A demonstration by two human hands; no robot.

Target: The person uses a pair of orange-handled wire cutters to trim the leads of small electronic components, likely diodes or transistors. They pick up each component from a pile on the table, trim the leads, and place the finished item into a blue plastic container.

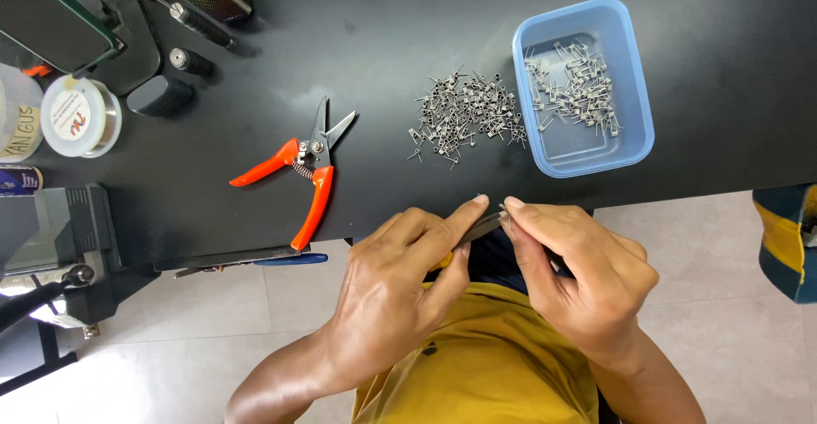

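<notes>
Both hands pinch one small dark tool at the table edge.
Left hand (400, 283) grips the dark tool (478, 228); right hand (579, 275) pinches its tip, best kept steady, near the coil pile (464, 113).

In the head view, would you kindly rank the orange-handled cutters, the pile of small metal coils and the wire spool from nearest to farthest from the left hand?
From the left hand:
1. Pile of small metal coils, on the black table ahead and slightly right.
2. Orange-handled cutters, on the left; close to the pile's distance, so this order is tentative.
3. Wire spool, far left.
</notes>
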